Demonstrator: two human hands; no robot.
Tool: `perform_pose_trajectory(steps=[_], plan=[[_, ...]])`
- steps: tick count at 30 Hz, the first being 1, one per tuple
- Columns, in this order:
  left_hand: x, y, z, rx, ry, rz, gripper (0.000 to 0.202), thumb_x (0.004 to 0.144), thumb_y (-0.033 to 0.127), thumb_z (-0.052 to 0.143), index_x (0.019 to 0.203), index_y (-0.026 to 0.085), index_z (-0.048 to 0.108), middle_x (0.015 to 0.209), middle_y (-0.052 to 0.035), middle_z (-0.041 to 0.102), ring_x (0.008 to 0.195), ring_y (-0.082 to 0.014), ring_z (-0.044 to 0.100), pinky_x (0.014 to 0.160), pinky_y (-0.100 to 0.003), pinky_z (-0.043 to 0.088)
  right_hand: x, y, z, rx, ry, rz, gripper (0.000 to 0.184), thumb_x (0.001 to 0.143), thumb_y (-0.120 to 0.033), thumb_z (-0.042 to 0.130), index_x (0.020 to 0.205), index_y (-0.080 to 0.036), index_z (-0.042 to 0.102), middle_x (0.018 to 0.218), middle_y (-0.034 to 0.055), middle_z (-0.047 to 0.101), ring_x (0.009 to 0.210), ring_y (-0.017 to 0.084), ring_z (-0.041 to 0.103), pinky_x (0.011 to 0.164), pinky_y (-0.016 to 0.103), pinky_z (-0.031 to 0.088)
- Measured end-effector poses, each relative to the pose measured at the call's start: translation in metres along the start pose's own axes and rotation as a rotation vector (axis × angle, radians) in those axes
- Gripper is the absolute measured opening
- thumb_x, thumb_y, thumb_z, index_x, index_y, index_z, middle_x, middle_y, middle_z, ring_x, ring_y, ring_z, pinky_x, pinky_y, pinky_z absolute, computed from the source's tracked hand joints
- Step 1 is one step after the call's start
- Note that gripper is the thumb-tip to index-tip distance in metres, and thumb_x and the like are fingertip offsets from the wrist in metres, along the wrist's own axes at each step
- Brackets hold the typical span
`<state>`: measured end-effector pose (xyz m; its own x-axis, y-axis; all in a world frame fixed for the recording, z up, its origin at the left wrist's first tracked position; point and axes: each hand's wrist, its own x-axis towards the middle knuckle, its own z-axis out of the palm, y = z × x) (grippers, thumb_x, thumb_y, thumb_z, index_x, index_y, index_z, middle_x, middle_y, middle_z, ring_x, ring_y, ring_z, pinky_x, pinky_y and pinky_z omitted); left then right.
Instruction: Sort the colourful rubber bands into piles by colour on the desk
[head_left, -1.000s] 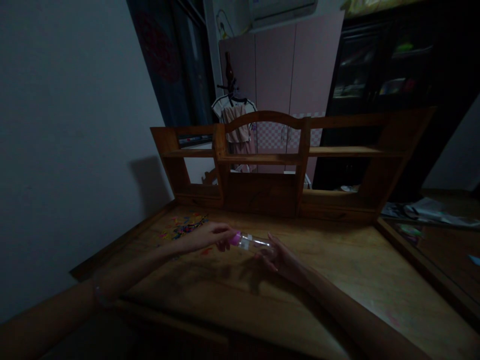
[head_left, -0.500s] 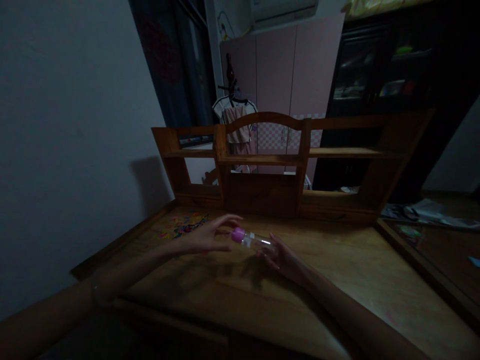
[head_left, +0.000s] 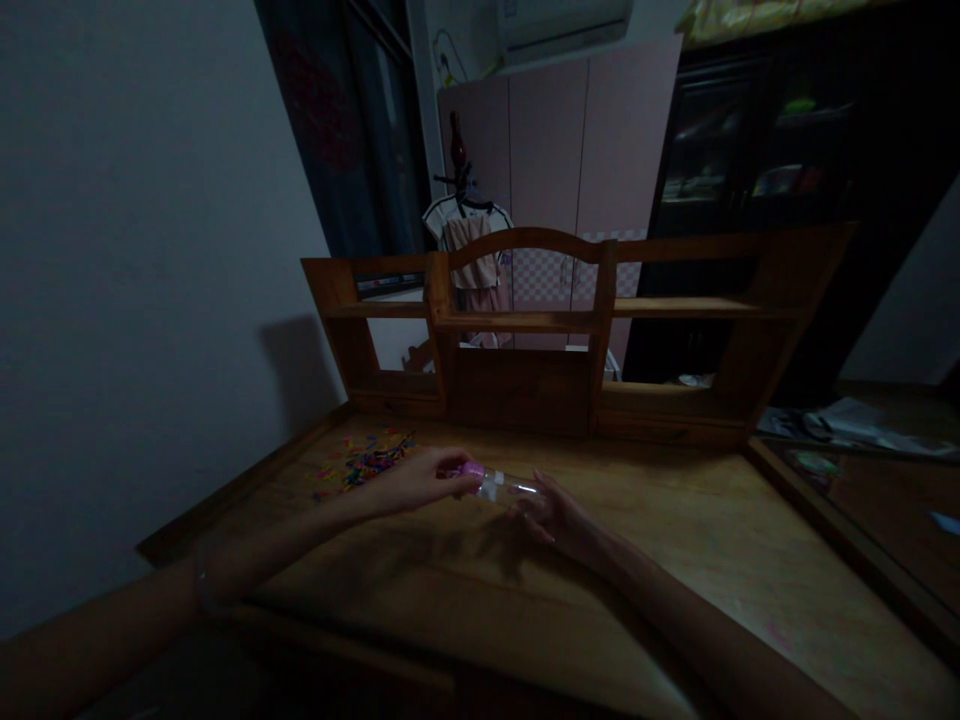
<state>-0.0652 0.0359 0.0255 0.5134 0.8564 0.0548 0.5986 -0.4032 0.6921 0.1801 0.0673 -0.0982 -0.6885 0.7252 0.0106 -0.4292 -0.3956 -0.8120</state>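
Bottle (head_left: 511, 488), long axis nearly crosswise, points its pink cap (head_left: 472, 471) leftward.

A dim, furnished room in a home.
A wooden desk (head_left: 675, 500) with a shelf unit (head_left: 517, 322) along its far edge fills the near part; beyond stand a pink wardrobe (head_left: 547, 150) with a checked band across its doors and, before its left side, a coat stand (head_left: 458, 145) hung with clothes (head_left: 472, 255). An air conditioner (head_left: 562, 25) hangs above the wardrobe, and a dark cabinet (head_left: 750, 110) with glass doors stands at far right.
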Motion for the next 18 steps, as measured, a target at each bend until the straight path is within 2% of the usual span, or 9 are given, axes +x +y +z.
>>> perform_pose_trajectory(steps=[3,7,18], plan=[[-0.002,-0.001,0.003,0.205,0.109,0.117,0.039,0.087,0.051,0.056,0.108,0.02,0.065,0.098,-0.0057,0.07,0.086,-0.0196,0.064,0.075,-0.029,0.047,0.002,0.001,-0.004,0.005,0.019,0.005,0.047,0.093,-0.056,0.045,0.101,-0.014,0.065,0.081,0.007,0.072,0.037,0.005,0.041,0.037,0.019,0.026],[-0.008,-0.004,0.006,0.365,0.167,0.296,0.036,0.091,0.043,0.056,0.117,0.02,0.06,0.11,-0.0078,0.067,0.097,-0.0215,0.063,0.083,-0.033,0.048,0.003,0.001,-0.006,0.02,-0.001,0.021,0.047,0.092,-0.057,0.048,0.101,-0.013,0.064,0.079,0.0059,0.071,0.039,0.005,0.043,0.037,0.019,0.027],[-0.019,0.004,0.001,0.516,0.12,0.511,0.034,0.095,0.026,0.049,0.128,0.018,0.049,0.115,-0.0111,0.061,0.107,-0.0222,0.058,0.092,-0.037,0.048,-0.006,-0.005,-0.003,0.01,0.001,0.045,0.045,0.094,-0.049,0.049,0.11,-0.011,0.065,0.091,0.0109,0.072,0.045,0.007,0.047,0.041,0.021,0.03]])
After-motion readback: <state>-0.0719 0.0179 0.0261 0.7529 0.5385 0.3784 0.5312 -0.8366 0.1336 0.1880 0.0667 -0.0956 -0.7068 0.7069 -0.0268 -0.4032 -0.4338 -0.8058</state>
